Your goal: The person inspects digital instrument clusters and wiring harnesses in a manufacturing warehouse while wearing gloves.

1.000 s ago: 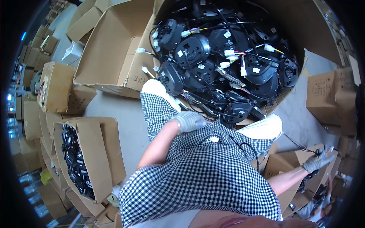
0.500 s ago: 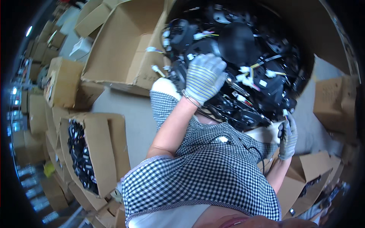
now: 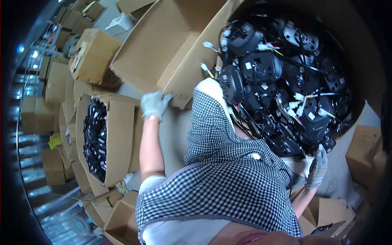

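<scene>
Far left: stacked brown cardboard cartons (image 3: 55, 81) along the floor edge. Next to them, a smaller open brown cardboard box (image 3: 118, 134) stands loaded with small black parts and wires (image 3: 94, 141); it looks nearly full, judged by the level against the rim.

Left hand (image 3: 154, 104), in a grey knit glove, is closed around the lower edge of the folded-out flap (image 3: 163, 53) of the large brown cardboard box (image 3: 369, 87). Fingers curl over the flap edge; grip looks firm. Arm is stretched out, forearm bare.

Centre: black-and-white checked shirt (image 3: 228, 179) fills the lower view and hides part of the box front.

Large box holds a heap of round black plastic housings with cable tails (image 3: 281, 85), tipped at all angles, tangled. Cables carry white connectors, with yellow, red and green leads. White labels show on several housings. Heap reaches near the rim, so little appears taken out yet; sorting or unloading mostly remains, in my judgement.

Right hand (image 3: 318, 167), same grey glove, is at the lower right edge of the heap, fingers extended and loosely spread, touching or just beside a housing. Holding nothing that I can see.
</scene>
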Demonstrator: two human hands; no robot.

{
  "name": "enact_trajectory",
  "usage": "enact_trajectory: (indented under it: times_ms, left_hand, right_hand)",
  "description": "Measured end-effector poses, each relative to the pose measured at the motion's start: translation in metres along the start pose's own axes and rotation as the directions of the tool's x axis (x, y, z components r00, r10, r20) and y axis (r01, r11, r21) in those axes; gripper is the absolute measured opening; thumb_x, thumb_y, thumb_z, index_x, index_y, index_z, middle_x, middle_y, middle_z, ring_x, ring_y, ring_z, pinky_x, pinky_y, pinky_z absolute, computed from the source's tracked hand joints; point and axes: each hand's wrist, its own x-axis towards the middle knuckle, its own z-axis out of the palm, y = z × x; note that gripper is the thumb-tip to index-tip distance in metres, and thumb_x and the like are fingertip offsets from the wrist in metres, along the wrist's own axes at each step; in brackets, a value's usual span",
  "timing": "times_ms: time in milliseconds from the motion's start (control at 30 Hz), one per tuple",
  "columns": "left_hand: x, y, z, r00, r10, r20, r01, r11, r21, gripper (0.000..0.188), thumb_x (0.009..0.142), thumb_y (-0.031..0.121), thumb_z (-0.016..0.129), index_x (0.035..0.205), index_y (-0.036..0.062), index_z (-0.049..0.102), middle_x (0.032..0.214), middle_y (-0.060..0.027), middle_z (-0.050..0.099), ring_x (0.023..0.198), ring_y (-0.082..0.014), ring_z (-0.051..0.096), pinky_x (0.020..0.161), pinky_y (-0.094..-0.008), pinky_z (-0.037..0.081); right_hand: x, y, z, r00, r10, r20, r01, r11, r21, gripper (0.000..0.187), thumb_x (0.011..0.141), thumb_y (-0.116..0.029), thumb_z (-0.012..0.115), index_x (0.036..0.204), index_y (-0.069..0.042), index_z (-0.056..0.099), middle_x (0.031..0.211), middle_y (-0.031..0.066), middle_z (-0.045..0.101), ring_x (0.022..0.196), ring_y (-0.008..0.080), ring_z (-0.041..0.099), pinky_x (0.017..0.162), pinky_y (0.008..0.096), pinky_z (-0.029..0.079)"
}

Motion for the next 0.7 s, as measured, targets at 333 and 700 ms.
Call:
enact_trajectory:
  times_ms: [333, 700]
  left_hand:
    - [-0.067, -0.033, -0.02, 0.957, -0.016, 0.29, 0.074, 0.978, -0.193, 0.038, 0.078, 0.041, 0.065, 0.098, 0.0076, 0.067, 0.09, -0.0166, 0.067, 0.085, -0.0346, 0.063, 0.078, -0.0452, 0.048]
    - [-0.004, 0.272, -0.029, 0.292, 0.831, -0.473, -0.938, 0.345, 0.027, 0.023, 0.082, 0.017, 0.051, 0.102, 0.0162, 0.062, 0.106, -0.0017, 0.06, 0.107, -0.0199, 0.055, 0.102, -0.0371, 0.037]
  right_hand:
    - [0.008, -0.045, 0.034, 0.987, 0.141, 0.077, -0.133, 0.986, -0.1, 0.032, 0.096, -0.036, 0.05, 0.096, -0.007, 0.065, 0.057, -0.005, 0.048, 0.05, 0.0021, 0.039, 0.047, 0.0204, 0.031]
    - [-0.023, -0.065, 0.091, 0.948, 0.056, 0.313, -0.026, 0.995, -0.099, 0.031, 0.095, -0.029, 0.054, 0.103, -0.001, 0.064, 0.063, 0.0014, 0.058, 0.056, 0.0074, 0.052, 0.056, 0.0237, 0.043]
